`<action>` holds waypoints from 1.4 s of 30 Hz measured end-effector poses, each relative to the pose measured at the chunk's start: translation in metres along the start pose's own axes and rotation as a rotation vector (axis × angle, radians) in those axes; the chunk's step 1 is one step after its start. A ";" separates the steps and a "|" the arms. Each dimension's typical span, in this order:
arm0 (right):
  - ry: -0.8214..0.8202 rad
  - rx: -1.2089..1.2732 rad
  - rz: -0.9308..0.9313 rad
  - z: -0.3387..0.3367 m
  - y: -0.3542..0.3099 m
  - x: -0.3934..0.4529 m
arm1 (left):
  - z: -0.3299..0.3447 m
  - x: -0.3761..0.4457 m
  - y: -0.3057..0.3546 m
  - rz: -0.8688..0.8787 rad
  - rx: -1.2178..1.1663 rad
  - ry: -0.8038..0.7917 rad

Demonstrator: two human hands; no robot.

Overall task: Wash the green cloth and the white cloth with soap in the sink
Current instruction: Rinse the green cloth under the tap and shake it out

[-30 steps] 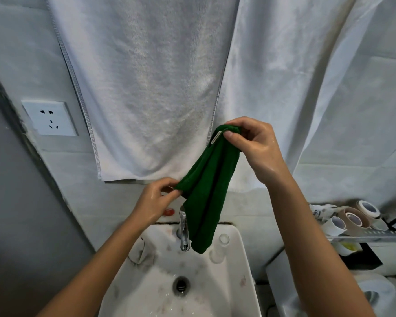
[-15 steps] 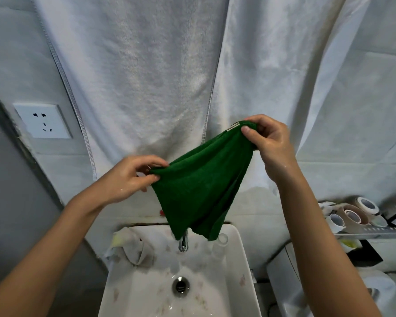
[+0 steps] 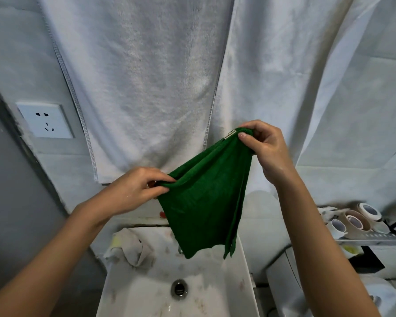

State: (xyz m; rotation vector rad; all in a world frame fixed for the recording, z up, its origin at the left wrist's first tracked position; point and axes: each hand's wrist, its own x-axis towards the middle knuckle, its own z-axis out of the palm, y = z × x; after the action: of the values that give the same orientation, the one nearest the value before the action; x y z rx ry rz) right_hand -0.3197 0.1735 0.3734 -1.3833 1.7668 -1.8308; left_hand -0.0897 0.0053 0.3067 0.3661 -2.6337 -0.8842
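Observation:
The green cloth (image 3: 206, 202) hangs spread in the air above the white sink (image 3: 146, 294), held by two corners. My left hand (image 3: 133, 191) pinches its lower left corner. My right hand (image 3: 264, 147) pinches the upper right corner, higher up. A crumpled whitish cloth (image 3: 133, 250) lies on the sink's back left rim. The drain (image 3: 180, 289) shows in the wet, stained basin. The tap is hidden behind the green cloth.
Large white towels (image 3: 142, 88) hang on the wall behind the sink. A wall socket (image 3: 45, 120) is at the left. A metal shelf (image 3: 373, 242) at the right carries several tape rolls (image 3: 354, 221). A white appliance (image 3: 284, 282) stands to the right of the sink.
The cloth went from hanging bunched to spread out. My left hand rose and moved left with its corner, then dropped slightly. My right hand stayed high.

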 end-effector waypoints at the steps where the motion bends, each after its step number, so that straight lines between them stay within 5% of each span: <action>1: 0.002 -0.002 -0.001 0.000 0.000 0.000 | 0.000 0.001 -0.002 -0.011 0.027 0.008; 21: -0.008 -0.025 0.082 -0.009 0.018 -0.002 | -0.025 -0.006 0.052 0.196 -0.404 0.044; 29: -0.062 0.000 0.067 -0.010 0.014 -0.003 | -0.037 -0.009 0.053 0.126 -0.260 -0.072; 33: -0.083 -0.022 0.056 -0.013 0.015 -0.005 | -0.036 -0.002 0.048 0.170 0.156 -0.055; 37: -0.060 -0.034 0.036 -0.018 0.012 -0.006 | -0.039 0.001 0.051 0.152 -0.144 -0.181; 42: -0.064 -0.053 0.030 -0.024 0.010 -0.007 | -0.051 0.001 0.046 0.116 -0.195 -0.102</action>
State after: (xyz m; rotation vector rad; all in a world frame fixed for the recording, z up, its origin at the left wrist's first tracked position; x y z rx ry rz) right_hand -0.3378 0.1918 0.3657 -1.4101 1.8060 -1.7175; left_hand -0.0770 0.0128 0.3738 0.1198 -2.5988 -1.1352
